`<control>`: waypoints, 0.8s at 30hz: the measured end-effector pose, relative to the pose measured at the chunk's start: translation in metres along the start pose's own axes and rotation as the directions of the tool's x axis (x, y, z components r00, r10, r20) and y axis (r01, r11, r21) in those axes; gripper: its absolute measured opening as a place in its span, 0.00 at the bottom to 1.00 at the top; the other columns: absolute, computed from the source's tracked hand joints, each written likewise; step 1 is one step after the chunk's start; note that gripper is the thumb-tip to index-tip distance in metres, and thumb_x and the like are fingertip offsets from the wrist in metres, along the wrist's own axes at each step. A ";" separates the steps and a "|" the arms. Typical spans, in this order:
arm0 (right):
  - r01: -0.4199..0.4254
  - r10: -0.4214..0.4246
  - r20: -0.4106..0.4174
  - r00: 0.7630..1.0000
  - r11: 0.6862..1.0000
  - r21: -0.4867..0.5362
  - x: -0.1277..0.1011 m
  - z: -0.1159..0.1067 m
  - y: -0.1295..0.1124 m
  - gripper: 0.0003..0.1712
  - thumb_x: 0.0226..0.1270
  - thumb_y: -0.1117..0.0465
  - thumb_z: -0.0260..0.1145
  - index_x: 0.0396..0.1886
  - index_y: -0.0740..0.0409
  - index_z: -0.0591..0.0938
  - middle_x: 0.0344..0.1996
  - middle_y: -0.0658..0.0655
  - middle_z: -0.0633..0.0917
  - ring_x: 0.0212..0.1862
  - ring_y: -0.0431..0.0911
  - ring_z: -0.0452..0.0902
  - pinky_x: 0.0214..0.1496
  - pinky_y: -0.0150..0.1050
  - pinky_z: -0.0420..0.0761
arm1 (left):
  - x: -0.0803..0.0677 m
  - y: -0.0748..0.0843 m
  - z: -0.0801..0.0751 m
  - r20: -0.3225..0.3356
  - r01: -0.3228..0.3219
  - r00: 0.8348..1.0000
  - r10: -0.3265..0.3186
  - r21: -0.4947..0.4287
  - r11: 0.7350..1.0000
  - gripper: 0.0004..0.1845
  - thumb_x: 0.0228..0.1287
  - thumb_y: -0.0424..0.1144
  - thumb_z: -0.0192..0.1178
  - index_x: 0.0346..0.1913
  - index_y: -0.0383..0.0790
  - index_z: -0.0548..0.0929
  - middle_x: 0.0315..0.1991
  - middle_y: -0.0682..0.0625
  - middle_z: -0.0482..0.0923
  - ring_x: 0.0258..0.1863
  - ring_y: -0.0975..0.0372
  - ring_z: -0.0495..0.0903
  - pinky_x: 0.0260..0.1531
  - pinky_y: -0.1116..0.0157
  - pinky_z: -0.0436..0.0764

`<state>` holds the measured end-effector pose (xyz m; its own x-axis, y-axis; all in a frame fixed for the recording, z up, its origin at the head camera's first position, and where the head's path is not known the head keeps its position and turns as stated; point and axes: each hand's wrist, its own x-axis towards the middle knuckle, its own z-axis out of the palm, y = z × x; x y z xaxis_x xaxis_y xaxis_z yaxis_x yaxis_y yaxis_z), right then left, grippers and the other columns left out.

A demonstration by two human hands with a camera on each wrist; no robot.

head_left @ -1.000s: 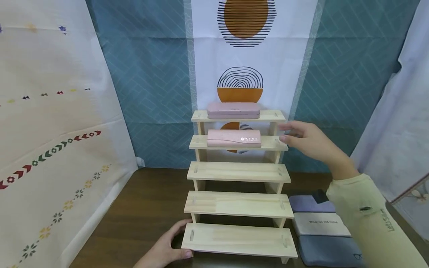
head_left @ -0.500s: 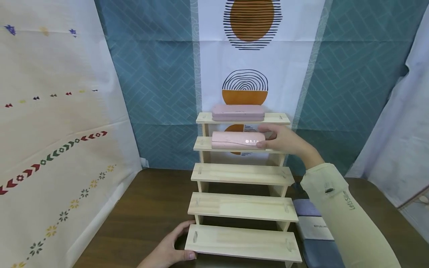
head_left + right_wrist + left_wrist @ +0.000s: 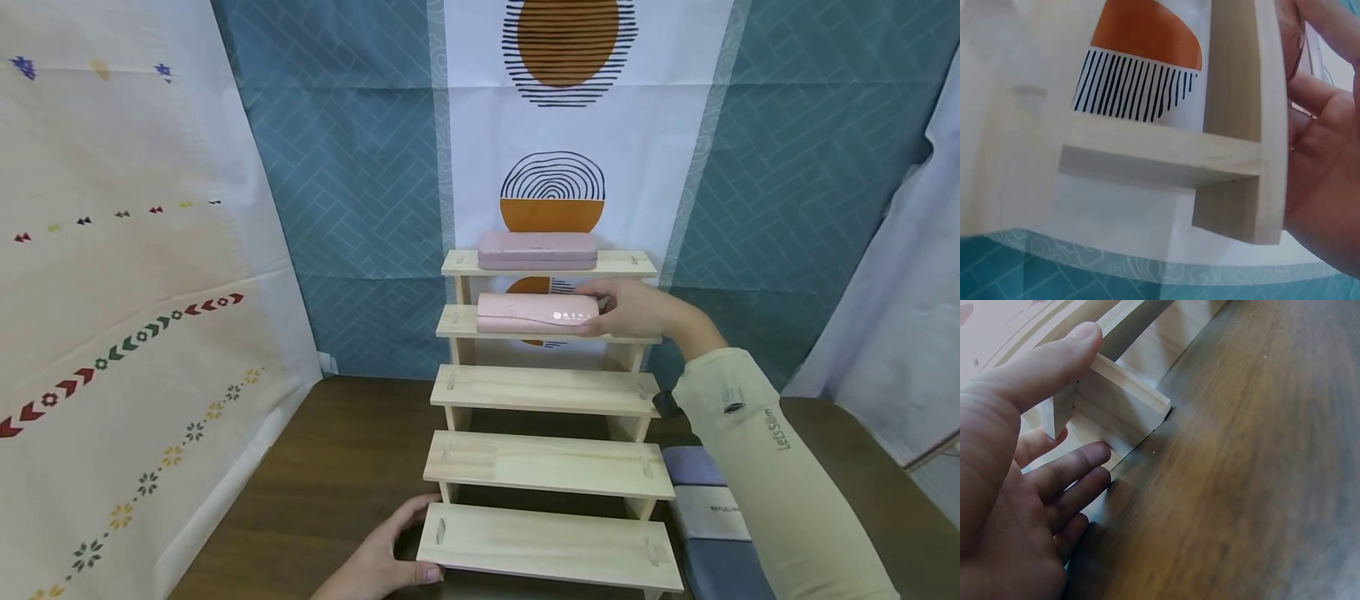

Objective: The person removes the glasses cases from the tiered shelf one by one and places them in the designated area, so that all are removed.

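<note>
A five-step wooden stand (image 3: 547, 467) rests on the brown table. A dusky pink case (image 3: 537, 251) lies on the top step, and a lighter pink case (image 3: 532, 313) lies on the second. My right hand (image 3: 626, 307) grips the right end of the lighter case, thumb on top and fingers at its front. In the right wrist view the palm (image 3: 1322, 187) sits against the step's edge (image 3: 1269, 125). My left hand (image 3: 390, 558) holds the bottom step's left front corner. In the left wrist view its thumb (image 3: 1041, 369) lies over the plank (image 3: 1129, 394), with the fingers below.
A stack of grey-blue and beige pouches (image 3: 708, 508) lies on the table right of the stand, partly behind my right sleeve. Patterned cloth hangs behind and on both sides. Bare brown tabletop (image 3: 337, 467) lies to the stand's left.
My right hand moved left from beside the stand's right post to the lighter pink case and took hold of its right end. The left hand has stayed on the bottom step.
</note>
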<state>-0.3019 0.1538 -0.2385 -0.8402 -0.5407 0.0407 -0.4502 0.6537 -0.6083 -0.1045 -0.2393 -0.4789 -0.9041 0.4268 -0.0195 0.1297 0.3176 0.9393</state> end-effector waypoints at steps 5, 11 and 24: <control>0.038 -0.038 -0.001 0.999 0.999 -0.006 -0.001 0.002 0.004 0.43 0.61 0.57 0.77 0.72 0.62 0.69 0.54 0.61 0.79 0.51 0.55 0.75 0.54 0.49 0.76 | 0.000 -0.001 0.001 -0.002 0.002 1.000 -0.002 0.002 1.000 0.42 0.59 0.40 0.75 0.74 0.48 0.65 0.67 0.47 0.70 0.62 0.57 0.67 0.63 0.63 0.59; 0.048 -0.047 -0.046 0.998 0.999 0.012 -0.003 0.005 0.007 0.38 0.61 0.54 0.78 0.68 0.59 0.73 0.51 0.60 0.80 0.49 0.54 0.76 0.50 0.47 0.77 | -0.001 0.001 0.000 -0.005 0.014 1.000 -0.014 -0.009 1.000 0.43 0.58 0.40 0.76 0.75 0.46 0.64 0.68 0.46 0.69 0.62 0.56 0.67 0.61 0.65 0.61; 0.025 0.076 -0.233 0.970 0.914 0.406 -0.032 0.003 0.020 0.36 0.61 0.64 0.75 0.68 0.61 0.72 0.60 0.63 0.75 0.57 0.56 0.73 0.51 0.39 0.78 | 0.000 0.000 0.000 -0.010 0.009 1.000 -0.009 -0.001 1.000 0.43 0.59 0.40 0.75 0.75 0.48 0.64 0.66 0.46 0.70 0.61 0.58 0.68 0.60 0.66 0.61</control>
<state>-0.2832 0.1826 -0.2539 -0.9194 -0.3510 0.1776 -0.3101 0.3689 -0.8762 -0.1044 -0.2391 -0.4794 -0.9091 0.4158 -0.0245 0.1214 0.3206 0.9394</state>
